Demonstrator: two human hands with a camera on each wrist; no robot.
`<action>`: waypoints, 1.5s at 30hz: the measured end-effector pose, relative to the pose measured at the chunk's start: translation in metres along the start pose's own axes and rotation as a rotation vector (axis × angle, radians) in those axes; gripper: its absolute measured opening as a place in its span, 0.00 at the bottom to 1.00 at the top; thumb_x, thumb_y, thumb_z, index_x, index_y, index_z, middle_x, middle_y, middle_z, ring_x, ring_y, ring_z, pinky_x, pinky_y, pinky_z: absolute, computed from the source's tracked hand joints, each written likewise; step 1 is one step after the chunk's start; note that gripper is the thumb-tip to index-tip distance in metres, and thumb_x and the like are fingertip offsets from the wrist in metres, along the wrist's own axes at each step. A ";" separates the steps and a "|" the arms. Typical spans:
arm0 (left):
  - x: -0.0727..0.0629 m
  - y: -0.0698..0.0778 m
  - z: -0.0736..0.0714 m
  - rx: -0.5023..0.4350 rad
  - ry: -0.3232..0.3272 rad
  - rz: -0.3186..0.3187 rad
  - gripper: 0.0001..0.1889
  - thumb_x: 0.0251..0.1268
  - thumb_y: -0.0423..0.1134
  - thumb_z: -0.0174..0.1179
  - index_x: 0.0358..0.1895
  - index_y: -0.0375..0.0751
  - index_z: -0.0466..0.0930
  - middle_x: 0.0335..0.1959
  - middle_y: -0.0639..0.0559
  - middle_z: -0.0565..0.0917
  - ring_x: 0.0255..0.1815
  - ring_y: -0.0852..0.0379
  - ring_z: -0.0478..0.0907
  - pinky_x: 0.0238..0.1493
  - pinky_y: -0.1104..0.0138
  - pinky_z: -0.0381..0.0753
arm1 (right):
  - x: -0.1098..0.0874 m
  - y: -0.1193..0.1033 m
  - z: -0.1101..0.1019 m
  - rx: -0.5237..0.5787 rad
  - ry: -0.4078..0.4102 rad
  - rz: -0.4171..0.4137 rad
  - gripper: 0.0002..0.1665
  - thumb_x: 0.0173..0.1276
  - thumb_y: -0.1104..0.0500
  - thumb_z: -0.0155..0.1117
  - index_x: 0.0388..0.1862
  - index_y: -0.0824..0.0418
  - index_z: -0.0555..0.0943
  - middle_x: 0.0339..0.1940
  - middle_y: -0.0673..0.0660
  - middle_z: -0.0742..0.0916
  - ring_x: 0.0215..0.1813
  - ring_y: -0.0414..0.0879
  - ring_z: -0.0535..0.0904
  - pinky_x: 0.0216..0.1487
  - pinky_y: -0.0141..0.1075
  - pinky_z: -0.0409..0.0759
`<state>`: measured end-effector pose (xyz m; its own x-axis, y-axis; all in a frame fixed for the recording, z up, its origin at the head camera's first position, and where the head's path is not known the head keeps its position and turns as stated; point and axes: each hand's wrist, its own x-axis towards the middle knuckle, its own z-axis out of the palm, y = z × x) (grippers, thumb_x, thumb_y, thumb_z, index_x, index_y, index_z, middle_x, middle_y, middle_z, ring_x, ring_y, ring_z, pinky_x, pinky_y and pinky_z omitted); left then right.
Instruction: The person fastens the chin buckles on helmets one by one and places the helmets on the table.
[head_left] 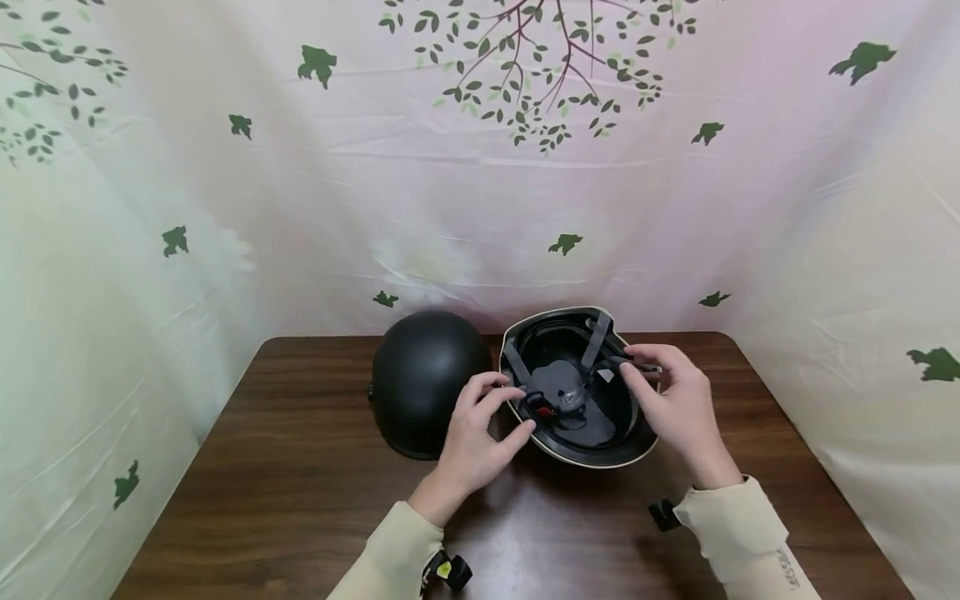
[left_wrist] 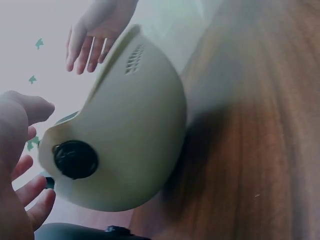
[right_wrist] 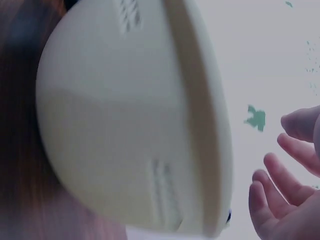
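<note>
A cream helmet lies upside down on the table, its opening facing up. Black padding and grey straps show inside, with a small red part near the left rim. My left hand is at the helmet's left rim, thumb apart from the loosely bent fingers. At the right rim is my right hand, thumb and fingers spread close to a dark strap. In the right wrist view, no object shows between the right fingers. A round black knob sits on the shell's side.
A black helmet rests dome up, left of the cream one and close behind my left hand. Both stand toward the back of the brown wooden table. A pale cloth with green leaf and bird prints hangs behind and at both sides.
</note>
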<state>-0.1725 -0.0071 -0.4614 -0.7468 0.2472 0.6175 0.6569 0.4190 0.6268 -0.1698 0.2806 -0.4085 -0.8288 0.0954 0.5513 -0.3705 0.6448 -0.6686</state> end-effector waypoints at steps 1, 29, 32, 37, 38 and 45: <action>-0.002 0.000 0.001 0.008 -0.001 -0.003 0.17 0.62 0.42 0.77 0.53 0.45 0.88 0.62 0.45 0.78 0.61 0.48 0.76 0.58 0.55 0.81 | -0.001 0.003 -0.002 0.002 0.009 0.020 0.13 0.72 0.65 0.71 0.54 0.63 0.87 0.52 0.58 0.87 0.47 0.37 0.82 0.48 0.19 0.79; -0.009 -0.009 0.011 0.115 0.082 -0.064 0.24 0.68 0.37 0.71 0.66 0.38 0.82 0.69 0.42 0.80 0.69 0.48 0.78 0.65 0.50 0.80 | -0.029 0.046 -0.001 0.041 -0.180 0.297 0.30 0.86 0.50 0.50 0.80 0.61 0.66 0.68 0.70 0.78 0.50 0.35 0.73 0.47 0.21 0.69; -0.009 -0.009 0.012 0.135 0.080 -0.080 0.24 0.68 0.36 0.71 0.66 0.38 0.82 0.70 0.43 0.80 0.69 0.48 0.79 0.65 0.51 0.80 | -0.030 0.046 0.001 0.076 -0.164 0.289 0.30 0.86 0.52 0.52 0.80 0.61 0.67 0.70 0.69 0.77 0.51 0.33 0.73 0.48 0.19 0.70; -0.010 -0.010 0.013 0.133 0.035 -0.133 0.23 0.69 0.36 0.70 0.66 0.37 0.82 0.70 0.43 0.79 0.69 0.47 0.78 0.67 0.51 0.79 | -0.031 0.045 0.002 0.128 -0.139 0.279 0.29 0.86 0.53 0.52 0.80 0.60 0.67 0.71 0.68 0.77 0.53 0.31 0.74 0.49 0.17 0.71; -0.010 -0.010 0.014 0.131 0.024 -0.142 0.24 0.69 0.37 0.70 0.66 0.37 0.81 0.70 0.43 0.79 0.70 0.47 0.78 0.67 0.51 0.79 | -0.030 0.045 0.002 0.141 -0.133 0.282 0.29 0.86 0.53 0.52 0.80 0.60 0.67 0.71 0.68 0.77 0.53 0.30 0.74 0.50 0.17 0.71; -0.011 -0.011 0.017 0.114 -0.028 -0.194 0.24 0.70 0.36 0.69 0.68 0.37 0.80 0.72 0.43 0.77 0.70 0.46 0.78 0.67 0.51 0.79 | -0.031 0.044 -0.003 0.182 -0.107 0.258 0.27 0.88 0.53 0.46 0.81 0.58 0.68 0.64 0.56 0.80 0.53 0.35 0.75 0.50 0.20 0.73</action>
<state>-0.1737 0.0000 -0.4832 -0.8614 0.1756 0.4766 0.4863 0.5565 0.6737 -0.1596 0.3085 -0.4536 -0.9408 0.1517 0.3030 -0.2032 0.4629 -0.8628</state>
